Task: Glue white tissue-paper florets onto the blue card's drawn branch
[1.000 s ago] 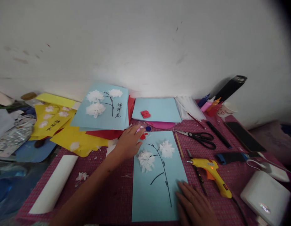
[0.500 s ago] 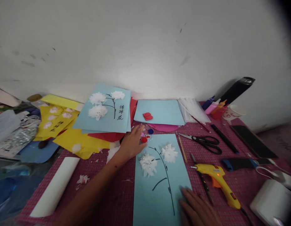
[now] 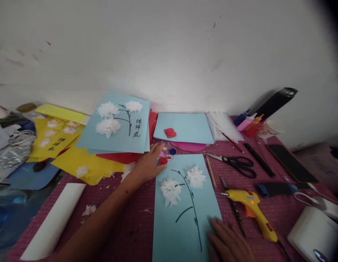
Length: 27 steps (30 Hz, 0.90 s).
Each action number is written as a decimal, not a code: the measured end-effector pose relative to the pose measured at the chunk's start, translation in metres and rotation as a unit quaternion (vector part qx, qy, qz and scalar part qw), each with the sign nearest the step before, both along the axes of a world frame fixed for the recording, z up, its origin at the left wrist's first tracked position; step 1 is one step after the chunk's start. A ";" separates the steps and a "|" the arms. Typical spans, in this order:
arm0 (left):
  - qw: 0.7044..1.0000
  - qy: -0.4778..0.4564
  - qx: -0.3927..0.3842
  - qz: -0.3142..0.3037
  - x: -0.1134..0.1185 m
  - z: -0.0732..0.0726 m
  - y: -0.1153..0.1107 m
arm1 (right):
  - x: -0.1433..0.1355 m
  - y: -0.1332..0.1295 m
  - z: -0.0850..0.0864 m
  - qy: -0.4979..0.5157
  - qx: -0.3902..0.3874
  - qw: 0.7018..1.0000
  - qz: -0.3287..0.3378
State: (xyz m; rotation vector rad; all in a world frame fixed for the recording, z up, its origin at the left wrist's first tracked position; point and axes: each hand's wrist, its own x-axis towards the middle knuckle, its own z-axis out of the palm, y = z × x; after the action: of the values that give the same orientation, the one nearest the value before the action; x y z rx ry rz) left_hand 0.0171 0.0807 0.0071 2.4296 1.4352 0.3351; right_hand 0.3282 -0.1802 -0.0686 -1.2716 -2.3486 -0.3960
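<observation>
A light blue paper [image 3: 171, 236] lies in front of me, with a drawn black stem and two white paper flowers [image 3: 171, 191] on it. My left hand [image 3: 150, 163] reaches to its far left corner, thumb and fingers apart, beside a small clear palette [image 3: 168, 155] with red, pink and dark blue spots. I cannot see anything held in it. At the paper's lower right edge, my right hand [image 3: 229, 242] rests flat with its fingers stretched out. Its lower part is cut off by the frame.
On the right are scissors [image 3: 237, 163], a yellow glue gun [image 3: 251, 203], a brush [image 3: 237, 213] and a phone [image 3: 290, 162]. A finished flower sheet [image 3: 89, 134] tops the papers at back left. A folded red heart [image 3: 170, 132] lies on blue sheets. A white roll [image 3: 55, 222] lies left.
The view has shifted slightly, so things at the left appear farther left. Both hands keep nearly the same places by the blue paper.
</observation>
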 end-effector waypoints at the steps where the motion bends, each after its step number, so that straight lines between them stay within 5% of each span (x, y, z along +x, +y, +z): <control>1: 1.000 0.002 -0.001 0.000 0.000 0.000 0.000 | -0.001 0.000 0.001 0.006 -0.003 1.000 -0.005; 7: 1.000 0.014 0.001 0.006 0.004 0.009 -0.006 | -0.006 0.002 0.008 0.025 0.001 0.999 -0.019; 17: 0.988 -0.011 0.096 -0.124 0.023 0.027 -0.018 | -0.004 0.002 0.009 0.004 -0.013 1.000 -0.012; 27: 0.978 0.032 0.005 -0.206 0.049 0.028 -0.020 | -0.001 0.000 0.007 -0.002 -0.002 1.000 -0.003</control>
State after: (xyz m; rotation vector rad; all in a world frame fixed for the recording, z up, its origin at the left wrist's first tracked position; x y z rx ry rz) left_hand 0.0666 0.0607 0.0352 2.6840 0.9161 0.1687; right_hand 0.3271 -0.1804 -0.0617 -1.2806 -2.3511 -0.3951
